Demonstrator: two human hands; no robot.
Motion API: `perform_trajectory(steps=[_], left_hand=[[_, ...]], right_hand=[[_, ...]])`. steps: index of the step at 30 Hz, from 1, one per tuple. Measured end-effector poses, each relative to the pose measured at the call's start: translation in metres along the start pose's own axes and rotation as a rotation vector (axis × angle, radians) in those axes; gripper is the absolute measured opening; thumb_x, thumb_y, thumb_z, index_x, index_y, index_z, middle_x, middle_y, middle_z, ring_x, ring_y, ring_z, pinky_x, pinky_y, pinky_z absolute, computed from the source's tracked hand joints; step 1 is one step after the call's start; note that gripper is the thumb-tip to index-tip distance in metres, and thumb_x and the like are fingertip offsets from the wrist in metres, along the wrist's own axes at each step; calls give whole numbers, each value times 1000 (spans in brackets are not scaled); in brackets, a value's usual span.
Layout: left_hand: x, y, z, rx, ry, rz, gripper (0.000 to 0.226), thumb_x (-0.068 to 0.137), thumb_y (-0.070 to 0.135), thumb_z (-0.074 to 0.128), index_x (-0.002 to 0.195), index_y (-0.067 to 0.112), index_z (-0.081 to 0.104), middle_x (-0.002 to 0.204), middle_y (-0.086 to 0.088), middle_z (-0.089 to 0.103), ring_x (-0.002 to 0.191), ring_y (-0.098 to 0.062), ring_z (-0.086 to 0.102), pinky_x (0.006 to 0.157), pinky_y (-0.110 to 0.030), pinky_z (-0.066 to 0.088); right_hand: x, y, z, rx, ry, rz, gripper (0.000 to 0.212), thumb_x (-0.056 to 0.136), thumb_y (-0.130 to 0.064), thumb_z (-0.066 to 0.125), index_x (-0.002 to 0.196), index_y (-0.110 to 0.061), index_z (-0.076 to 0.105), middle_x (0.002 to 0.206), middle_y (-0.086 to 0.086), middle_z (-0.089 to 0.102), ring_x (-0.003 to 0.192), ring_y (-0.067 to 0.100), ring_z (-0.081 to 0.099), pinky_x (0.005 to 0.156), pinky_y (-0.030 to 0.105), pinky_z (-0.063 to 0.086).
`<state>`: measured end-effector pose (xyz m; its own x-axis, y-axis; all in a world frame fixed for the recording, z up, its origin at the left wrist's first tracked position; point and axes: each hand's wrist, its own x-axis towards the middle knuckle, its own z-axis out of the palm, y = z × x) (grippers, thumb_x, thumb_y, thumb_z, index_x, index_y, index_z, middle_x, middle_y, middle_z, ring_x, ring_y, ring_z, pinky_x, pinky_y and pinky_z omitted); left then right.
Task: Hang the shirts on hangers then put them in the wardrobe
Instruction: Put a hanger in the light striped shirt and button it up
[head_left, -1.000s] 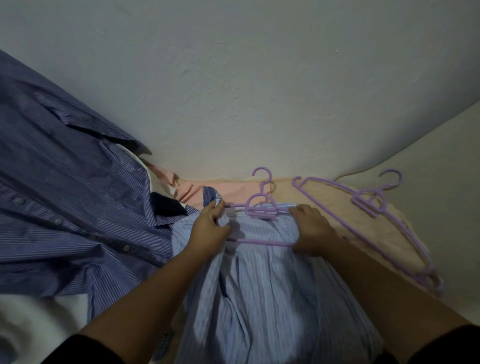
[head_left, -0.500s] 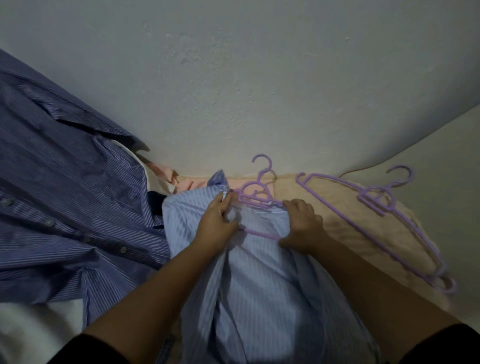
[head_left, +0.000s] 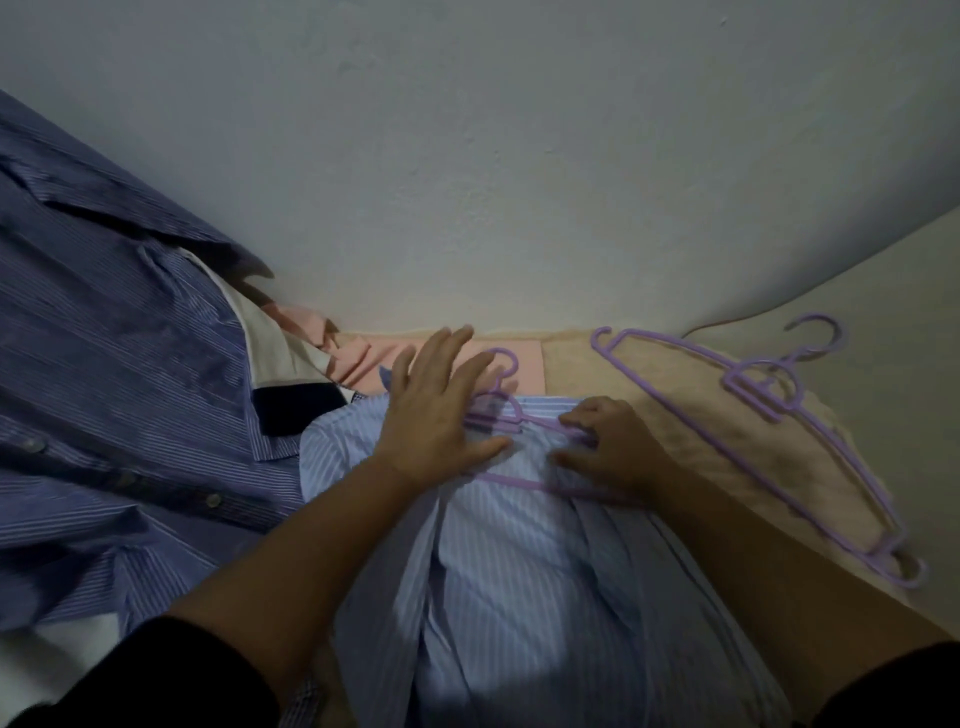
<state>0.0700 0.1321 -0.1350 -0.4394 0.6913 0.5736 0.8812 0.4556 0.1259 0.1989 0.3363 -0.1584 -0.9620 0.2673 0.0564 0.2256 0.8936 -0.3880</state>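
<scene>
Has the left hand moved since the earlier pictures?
Yes. The left hand let go of the light blue shirt and opened, reaching toward the wall.

A bare grey wall (head_left: 519, 156) fills my view from nine to two o'clock. Dim light. At three o'clock lies a pale sheet (head_left: 893, 322), a beige towel (head_left: 675, 415) beside it.
</scene>
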Motion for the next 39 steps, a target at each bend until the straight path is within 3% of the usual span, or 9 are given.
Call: perform_trajectory(steps=[3, 5, 8, 11, 13, 17, 27, 31, 39], left_hand=[[34, 0, -4, 101, -336, 79, 97, 69, 74, 61, 144, 18, 37, 151, -8, 37, 142, -28, 27, 115, -40, 5], [51, -3, -3, 194, -621, 66, 106, 69, 78, 59, 150, 19, 25, 155, -3, 30, 142, -24, 24, 115, -39, 8], [50, -19, 5, 282, -945, 18, 120, 56, 82, 65, 150, 24, 19, 151, -4, 36, 135, -27, 33, 110, -45, 20], [26, -38, 14, 228, -1083, -49, 125, 48, 80, 71, 148, 29, 16, 149, -3, 39, 133, -28, 38, 108, -51, 24], [12, -44, 17, 220, -1063, -48, 128, 52, 79, 71, 151, 28, 9, 155, 1, 28, 138, -27, 33, 109, -53, 23], [-3, -44, 17, 209, -970, -52, 123, 63, 77, 65, 154, 24, 1, 160, 4, 14, 144, -24, 22, 113, -52, 15], [-9, -60, 11, 109, -770, -55, 140, 36, 103, 26, 152, 24, 23, 153, 7, 33, 135, -20, 35, 105, -38, 30], [-3, -58, 10, 117, -688, -47, 114, 59, 84, 60, 150, 23, 29, 144, 4, 42, 127, -21, 42, 98, -34, 36], [15, -49, -3, 159, -700, 0, 98, 69, 67, 68, 150, 27, 29, 146, 3, 39, 129, -20, 37, 107, -34, 31]], right_hand=[[11, 8, -2, 2, 118, 52, 52, 68, -52, 60, 98, -11, 75, 103, 16, 68, 94, 33, 63, 84, 36, 47], [15, 10, -2, 2, 147, 117, 39, 69, -39, 64, 96, -14, 76, 109, 20, 66, 97, 35, 62, 87, 37, 46], [19, 15, 3, 30, 9, 226, 33, 73, -32, 59, 100, -20, 75, 126, 16, 58, 116, 32, 53, 99, 35, 41], [16, 22, 11, 26, -150, 240, 42, 75, -29, 47, 107, -23, 72, 124, 8, 61, 122, 25, 49, 101, 27, 35], [15, 25, 12, 17, -110, 239, 34, 82, -13, 52, 109, -20, 72, 116, 8, 65, 113, 26, 54, 96, 27, 38], [16, 24, 9, 33, -92, 201, 47, 78, -22, 41, 115, -12, 68, 114, 18, 63, 109, 32, 56, 91, 28, 36], [10, 41, -23, 149, 190, 225, 51, 63, -9, 39, 100, -3, 73, 101, 22, 64, 99, 35, 60, 79, 13, 29], [9, 40, -41, 161, 282, 219, 33, 77, -1, 46, 97, 1, 73, 95, 25, 60, 90, 32, 59, 76, 17, 31], [6, 36, -56, 173, 392, 153, 38, 70, -7, 42, 89, 6, 72, 83, 19, 57, 82, 21, 51, 71, 16, 30]])
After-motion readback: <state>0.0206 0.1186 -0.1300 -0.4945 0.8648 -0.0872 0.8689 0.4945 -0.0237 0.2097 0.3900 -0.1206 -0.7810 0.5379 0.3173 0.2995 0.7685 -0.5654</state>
